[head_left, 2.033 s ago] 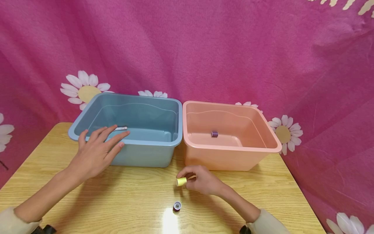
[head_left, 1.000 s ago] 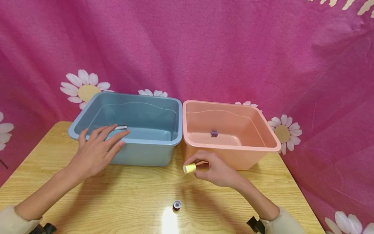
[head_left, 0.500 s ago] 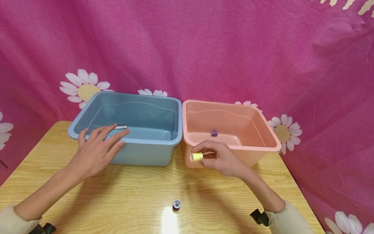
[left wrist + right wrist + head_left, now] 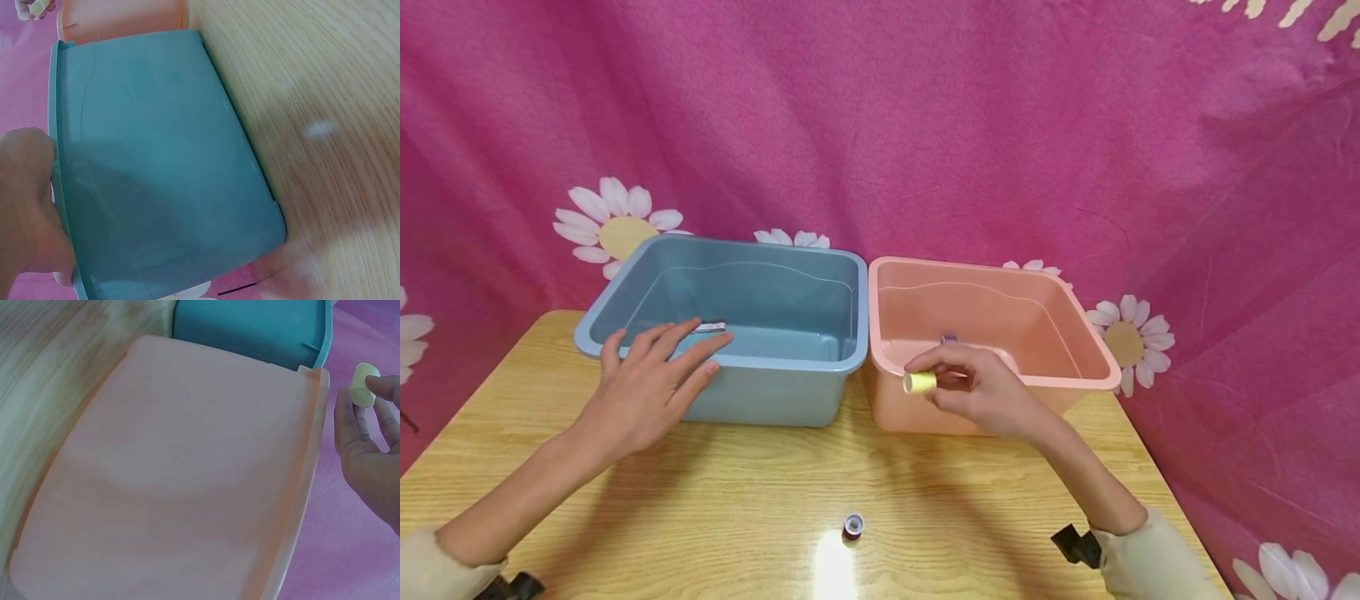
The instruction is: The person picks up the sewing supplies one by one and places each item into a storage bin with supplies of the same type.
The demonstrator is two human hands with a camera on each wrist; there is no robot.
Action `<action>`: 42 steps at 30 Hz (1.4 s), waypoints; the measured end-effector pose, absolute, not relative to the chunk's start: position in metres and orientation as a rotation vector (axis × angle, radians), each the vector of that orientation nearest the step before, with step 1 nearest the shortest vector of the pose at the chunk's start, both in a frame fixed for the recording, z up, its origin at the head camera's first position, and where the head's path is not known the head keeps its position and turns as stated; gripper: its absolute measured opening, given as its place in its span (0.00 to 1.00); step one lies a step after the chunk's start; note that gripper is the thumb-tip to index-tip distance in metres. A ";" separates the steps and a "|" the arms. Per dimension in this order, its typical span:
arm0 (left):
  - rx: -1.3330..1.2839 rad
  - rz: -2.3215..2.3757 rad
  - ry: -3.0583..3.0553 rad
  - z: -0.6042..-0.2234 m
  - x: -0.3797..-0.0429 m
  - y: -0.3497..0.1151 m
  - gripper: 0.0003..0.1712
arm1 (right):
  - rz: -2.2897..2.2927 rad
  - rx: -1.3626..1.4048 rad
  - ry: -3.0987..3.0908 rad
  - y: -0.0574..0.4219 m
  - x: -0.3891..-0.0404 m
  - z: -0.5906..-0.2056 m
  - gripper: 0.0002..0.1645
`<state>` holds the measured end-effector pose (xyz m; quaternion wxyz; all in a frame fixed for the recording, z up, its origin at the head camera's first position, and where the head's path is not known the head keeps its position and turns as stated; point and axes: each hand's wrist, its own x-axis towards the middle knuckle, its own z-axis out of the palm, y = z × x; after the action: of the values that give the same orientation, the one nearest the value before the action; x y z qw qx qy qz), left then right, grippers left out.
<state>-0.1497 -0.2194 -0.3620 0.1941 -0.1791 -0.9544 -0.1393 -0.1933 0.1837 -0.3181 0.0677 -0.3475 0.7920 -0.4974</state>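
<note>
Between thumb and fingertips, my right hand (image 4: 988,392) pinches a yellow thread spool (image 4: 920,382). In the head view they appear over the front rim of the pink bin (image 4: 1075,382); the right wrist view shows the spool (image 4: 362,385) beyond the bin's rim, apart from it. Partly hidden behind that hand, a purple spool (image 4: 950,339) lies on the pink bin's floor. My left hand (image 4: 643,392) rests on the front rim of the blue bin (image 4: 775,364), fingers spread. Inside the blue bin is a small silvery object, perhaps a nail clipper (image 4: 710,327), partly behind my fingers.
A dark thread spool (image 4: 853,525) stands on end on the wooden table (image 4: 760,500), near its front. Both bins sit side by side, rims almost touching, against a pink cloth (image 4: 880,125) printed with white daisies.
My right hand has lifted the yellow spool from low above the table, up and rightward to the pink bin's front rim. It now partly covers the purple spool. The left hand stays put.
</note>
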 end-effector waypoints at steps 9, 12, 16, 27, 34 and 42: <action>-0.503 -0.395 -2.680 -0.362 -0.150 -0.220 0.25 | -1.506 -1.028 2.372 0.193 -0.202 -0.310 0.19; -0.501 -0.393 -2.681 -0.362 -0.149 -0.220 0.25 | -1.493 -1.012 2.392 0.196 -0.208 -0.309 0.20; -0.493 -0.390 -2.690 -0.361 -0.149 -0.220 0.25 | -1.474 -0.987 2.421 0.199 -0.216 -0.308 0.20; -0.496 -0.390 -2.689 -0.362 -0.149 -0.220 0.25 | -1.371 -0.935 2.529 0.211 -0.235 -0.306 0.19; -0.500 -0.392 -2.682 -0.361 -0.149 -0.220 0.25 | -1.346 -0.943 2.559 0.216 -0.245 -0.306 0.18; -0.502 -0.395 -2.673 -0.361 -0.150 -0.220 0.25 | -1.289 -0.911 2.638 0.225 -0.257 -0.310 0.18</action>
<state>-0.1501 -0.2196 -0.3609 0.1955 -0.1790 -0.9539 -0.1411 -0.2570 0.2250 -0.3096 0.0335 -0.2960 0.8576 -0.4192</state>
